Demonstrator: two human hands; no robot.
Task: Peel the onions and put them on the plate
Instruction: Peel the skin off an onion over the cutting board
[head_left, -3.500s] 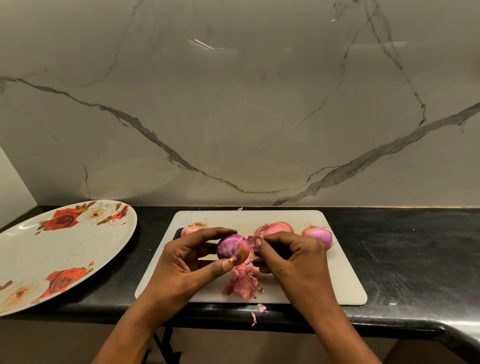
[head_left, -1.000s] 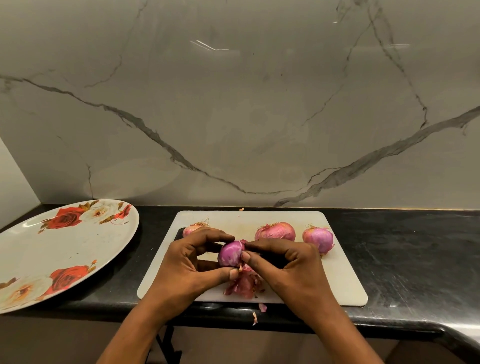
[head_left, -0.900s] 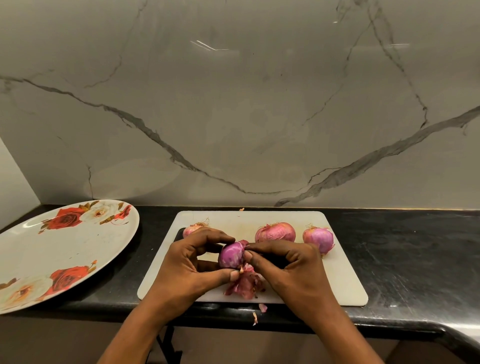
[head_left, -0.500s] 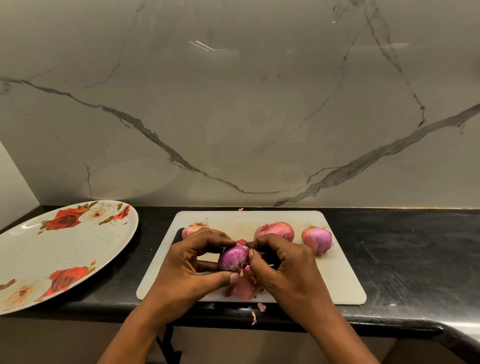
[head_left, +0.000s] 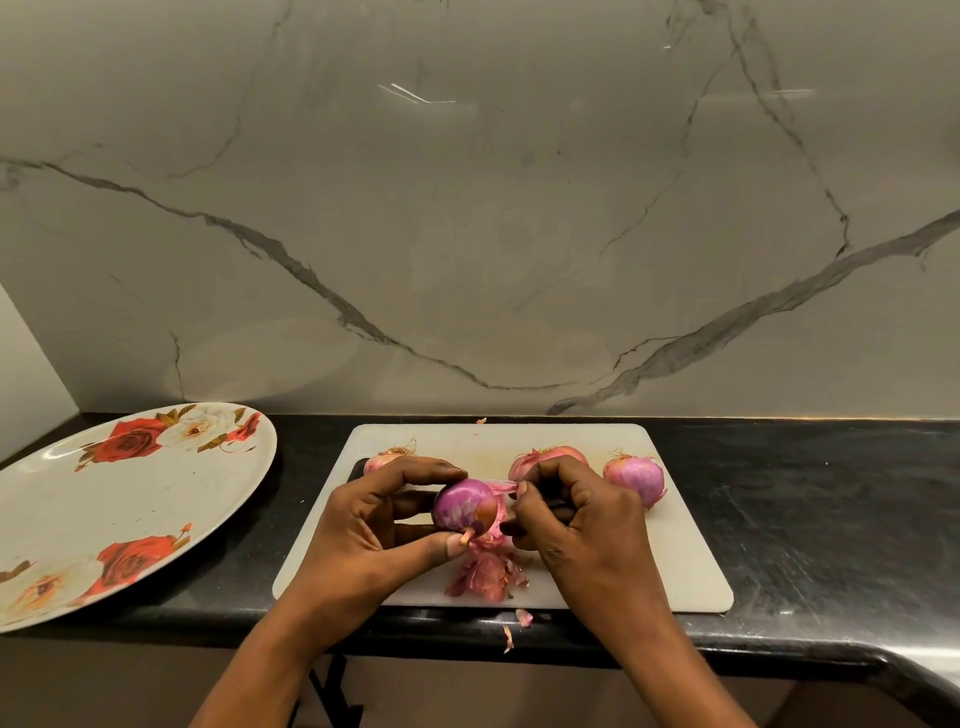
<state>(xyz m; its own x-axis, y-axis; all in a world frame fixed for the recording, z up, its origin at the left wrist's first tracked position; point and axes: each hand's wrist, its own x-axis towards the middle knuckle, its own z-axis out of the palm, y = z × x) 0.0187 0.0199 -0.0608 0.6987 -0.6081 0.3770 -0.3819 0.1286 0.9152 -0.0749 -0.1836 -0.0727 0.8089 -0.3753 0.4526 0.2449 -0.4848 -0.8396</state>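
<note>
At frame centre the left hand pinches the half-peeled onion between thumb and fingertips while the right hand pinches a skin flap; a hard tug could tear it short or roll the onion off the cutting board.

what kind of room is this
Most likely a home kitchen: a glossy black stone countertop backed by a grey-veined marble wall, with a white plastic chopping board holding pink-skinned onions, and a large rose-patterned white plate beside it.
</note>
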